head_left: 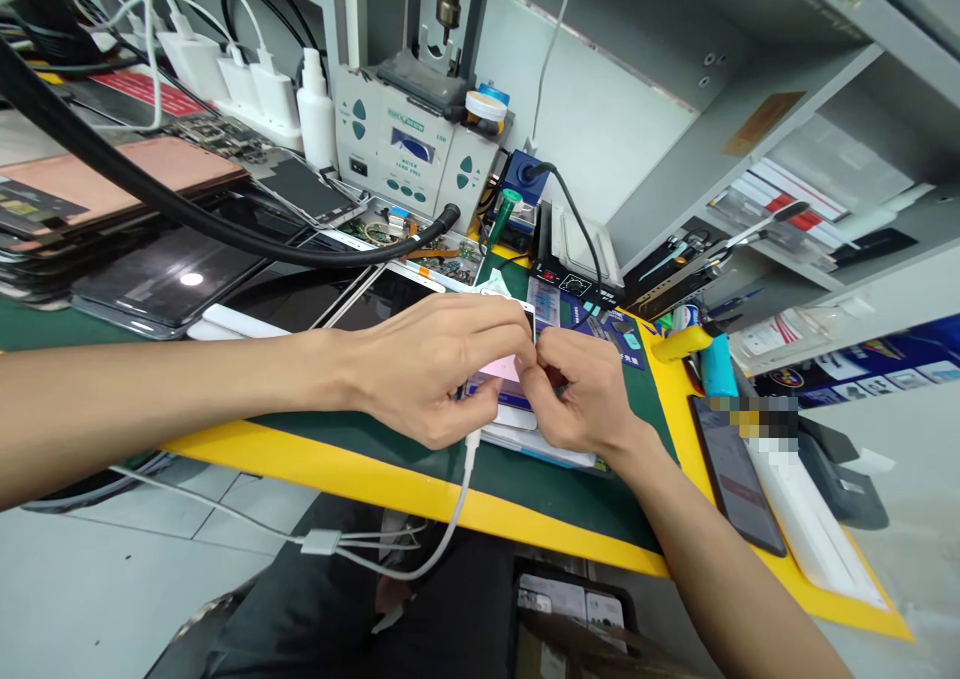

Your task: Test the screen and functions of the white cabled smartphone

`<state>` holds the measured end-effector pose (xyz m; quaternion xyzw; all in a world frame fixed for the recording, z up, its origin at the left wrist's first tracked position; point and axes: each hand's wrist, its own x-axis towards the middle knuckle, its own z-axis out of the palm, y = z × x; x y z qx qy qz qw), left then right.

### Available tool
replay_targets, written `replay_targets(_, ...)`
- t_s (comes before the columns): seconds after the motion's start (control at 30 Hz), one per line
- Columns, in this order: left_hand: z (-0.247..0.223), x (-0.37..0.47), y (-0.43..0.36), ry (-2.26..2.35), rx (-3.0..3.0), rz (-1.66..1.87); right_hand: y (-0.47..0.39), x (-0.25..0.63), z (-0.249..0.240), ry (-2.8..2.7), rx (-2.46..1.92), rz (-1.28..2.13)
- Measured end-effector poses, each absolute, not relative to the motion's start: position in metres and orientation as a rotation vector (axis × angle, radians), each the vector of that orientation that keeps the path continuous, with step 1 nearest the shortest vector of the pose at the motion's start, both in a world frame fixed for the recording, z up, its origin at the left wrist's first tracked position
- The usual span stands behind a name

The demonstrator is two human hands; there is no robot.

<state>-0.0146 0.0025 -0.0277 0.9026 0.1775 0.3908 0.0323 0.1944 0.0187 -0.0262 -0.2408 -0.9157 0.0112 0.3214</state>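
Note:
A white phone with a lit pink and purple screen lies on a small stack near the bench's front edge. A white cable is plugged into its near end. My left hand arches over the phone from the left, its fingers bent and its thumb at the screen's lower left. Against its fingertips, at the phone's right edge, my right hand is closed in a pinch. Whatever lies between the right fingertips is hidden.
Behind stands a grey soldering station with a thick black hose arching across the left. Stacked phones lie at the left, a parts tray behind the hands, a yellow bottle and dark tablet at the right.

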Motion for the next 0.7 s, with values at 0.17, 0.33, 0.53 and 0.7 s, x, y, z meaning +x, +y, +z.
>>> replay_targets(0.17, -0.0283, -0.0147, 0.0023, 0.562, 2.776, 1.194, 0.0188, 0.1932, -0.0261, -2.394, -0.614, 0.041)
replay_targets(0.33, -0.0293, -0.0148, 0.0029, 0.577, 2.772, 1.187, 0.0186, 0.1935, -0.0269, -2.401, -0.624, 0.046)
replay_targets(0.53, -0.0282, -0.0144, 0.0024, 0.601, 2.786, 1.163, 0.0184, 0.1933, -0.0266, -2.408, -0.632, 0.038)
replay_targets(0.7, -0.0283, -0.0149, 0.0019, 0.591, 2.791, 1.163, 0.0196, 0.1928, -0.0262, -2.417, -0.639, 0.017)
